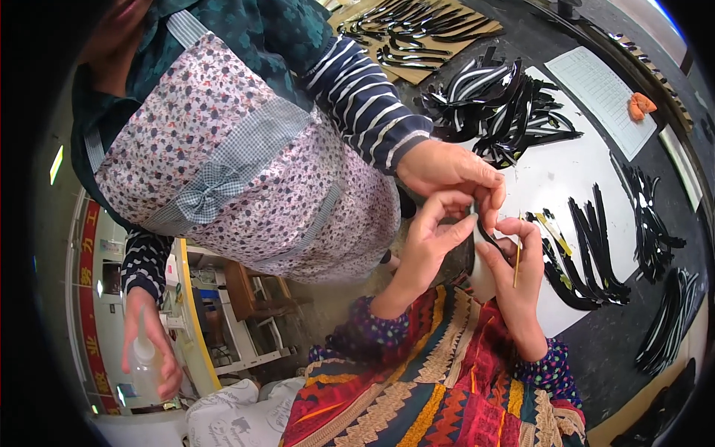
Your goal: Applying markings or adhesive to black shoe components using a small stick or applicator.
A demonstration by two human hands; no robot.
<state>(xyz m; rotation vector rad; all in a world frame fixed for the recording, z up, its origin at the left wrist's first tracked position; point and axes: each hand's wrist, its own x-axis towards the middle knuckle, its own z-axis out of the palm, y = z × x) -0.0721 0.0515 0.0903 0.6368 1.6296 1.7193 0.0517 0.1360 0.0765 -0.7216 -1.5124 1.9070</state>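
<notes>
My left hand [432, 242] is closed, thumb and fingertips pinching the upper end of a narrow black strip [487, 237]. The strip's lower part runs into my right hand [515, 272], closed on it between thumb and fingers. A thin yellowish stick [518, 249] is also held between the right fingers, standing nearly upright. A co-worker's hand [450, 170] reaches in from the upper left, its fingertips close against mine at the strip's top; whether it touches the strip is hidden. The co-worker's other hand [167, 372] holds a clear squeeze bottle [145, 361] with a long nozzle.
Right of my hands, a white board [540, 179] on a dark table bears several black strips [588, 238] and a glossy pile [499, 108]. More strips lie on cardboard [417, 74] and at the right [666, 320]. An orange lump [640, 106] sits on a printed sheet [596, 89].
</notes>
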